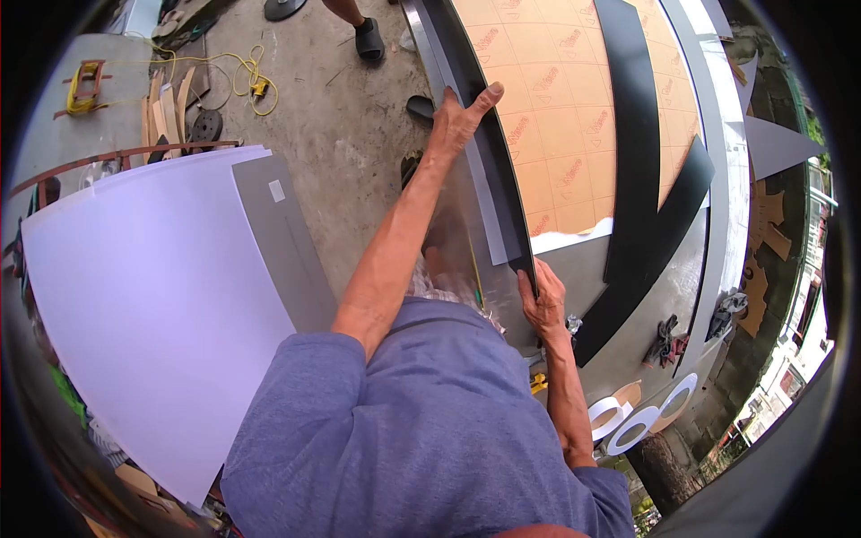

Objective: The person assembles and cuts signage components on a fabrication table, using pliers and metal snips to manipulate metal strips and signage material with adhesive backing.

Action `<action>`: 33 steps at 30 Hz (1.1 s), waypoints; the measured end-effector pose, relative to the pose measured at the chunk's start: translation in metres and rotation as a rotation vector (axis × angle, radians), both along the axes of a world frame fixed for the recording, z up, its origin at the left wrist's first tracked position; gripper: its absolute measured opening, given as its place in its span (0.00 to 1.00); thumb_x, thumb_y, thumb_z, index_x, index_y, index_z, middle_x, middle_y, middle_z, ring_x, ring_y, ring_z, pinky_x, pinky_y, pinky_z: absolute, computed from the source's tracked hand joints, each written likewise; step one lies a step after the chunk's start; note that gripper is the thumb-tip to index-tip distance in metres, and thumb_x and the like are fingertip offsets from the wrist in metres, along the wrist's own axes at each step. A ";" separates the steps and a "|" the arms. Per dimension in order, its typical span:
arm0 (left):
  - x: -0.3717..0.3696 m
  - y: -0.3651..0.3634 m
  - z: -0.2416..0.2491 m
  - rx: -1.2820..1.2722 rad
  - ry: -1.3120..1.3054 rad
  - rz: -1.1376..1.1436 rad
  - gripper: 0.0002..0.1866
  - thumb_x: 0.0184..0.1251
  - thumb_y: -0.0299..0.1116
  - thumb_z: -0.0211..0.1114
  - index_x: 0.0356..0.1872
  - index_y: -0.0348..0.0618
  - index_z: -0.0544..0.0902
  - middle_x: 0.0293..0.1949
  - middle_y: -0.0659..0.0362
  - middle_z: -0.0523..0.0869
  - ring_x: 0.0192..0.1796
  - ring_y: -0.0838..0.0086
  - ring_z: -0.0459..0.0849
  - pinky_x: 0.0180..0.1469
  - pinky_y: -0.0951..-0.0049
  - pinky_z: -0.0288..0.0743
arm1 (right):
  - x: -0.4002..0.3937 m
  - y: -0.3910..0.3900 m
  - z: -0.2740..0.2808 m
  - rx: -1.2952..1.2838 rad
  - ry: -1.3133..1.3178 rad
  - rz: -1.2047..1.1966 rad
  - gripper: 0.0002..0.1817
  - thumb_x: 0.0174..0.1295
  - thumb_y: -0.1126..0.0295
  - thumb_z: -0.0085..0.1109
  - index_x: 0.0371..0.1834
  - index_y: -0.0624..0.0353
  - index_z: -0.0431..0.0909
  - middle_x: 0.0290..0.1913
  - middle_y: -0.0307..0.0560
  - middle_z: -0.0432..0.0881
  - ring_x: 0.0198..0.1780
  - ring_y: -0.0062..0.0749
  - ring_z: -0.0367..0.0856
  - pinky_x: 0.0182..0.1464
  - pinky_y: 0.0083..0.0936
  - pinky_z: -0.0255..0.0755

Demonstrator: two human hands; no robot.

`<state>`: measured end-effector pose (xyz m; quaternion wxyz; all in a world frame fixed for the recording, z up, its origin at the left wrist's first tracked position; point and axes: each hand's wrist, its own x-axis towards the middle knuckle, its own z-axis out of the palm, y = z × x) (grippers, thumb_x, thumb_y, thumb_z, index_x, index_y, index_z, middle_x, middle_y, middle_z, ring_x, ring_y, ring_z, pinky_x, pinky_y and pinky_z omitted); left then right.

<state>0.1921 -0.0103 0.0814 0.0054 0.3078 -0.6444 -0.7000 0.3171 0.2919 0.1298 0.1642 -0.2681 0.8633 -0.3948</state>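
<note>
A long black strip [491, 134] stands tilted along the near edge of the work table. My left hand [462, 121] is closed over its middle, the thumb across the top edge and the fingers partly hidden on the near side. At the strip's lower end, my right hand [544, 300] grips the corner, with some fingertips out of sight. Beside the strip lies a sheet with printed orange-brown protective paper [560, 117], its lower edge torn to white. Two more black strips, one long [635, 134] and one angled [650, 247], lie across that sheet and the table.
Large white sheets [152, 296] and a grey panel [282, 233] lie to my left. White rings [632, 430] and dark cloth gloves [665, 343] are at lower right. Another person's foot in a black slipper [369, 40] stands on the concrete floor near a yellow cord [256, 76].
</note>
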 end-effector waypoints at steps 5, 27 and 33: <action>0.002 -0.003 0.014 0.028 0.002 -0.013 0.85 0.38 0.87 0.66 0.75 0.10 0.45 0.74 0.16 0.51 0.81 0.37 0.54 0.79 0.48 0.53 | -0.001 0.002 -0.002 0.022 -0.050 0.039 0.22 0.68 0.80 0.61 0.66 0.62 0.76 0.53 0.58 0.85 0.51 0.55 0.85 0.54 0.39 0.79; 0.003 -0.003 0.010 0.034 0.051 -0.024 0.77 0.46 0.81 0.68 0.74 0.12 0.51 0.71 0.21 0.63 0.78 0.42 0.63 0.78 0.57 0.58 | -0.085 0.011 0.035 0.050 -0.467 0.176 0.59 0.57 0.22 0.57 0.77 0.62 0.67 0.70 0.61 0.77 0.73 0.53 0.73 0.73 0.45 0.67; -0.005 -0.007 0.008 0.034 0.111 -0.050 0.66 0.50 0.79 0.68 0.70 0.20 0.64 0.65 0.28 0.74 0.71 0.45 0.74 0.73 0.57 0.66 | -0.124 -0.085 0.047 0.046 -0.483 0.067 0.45 0.63 0.44 0.68 0.77 0.61 0.66 0.63 0.67 0.81 0.65 0.56 0.81 0.62 0.43 0.78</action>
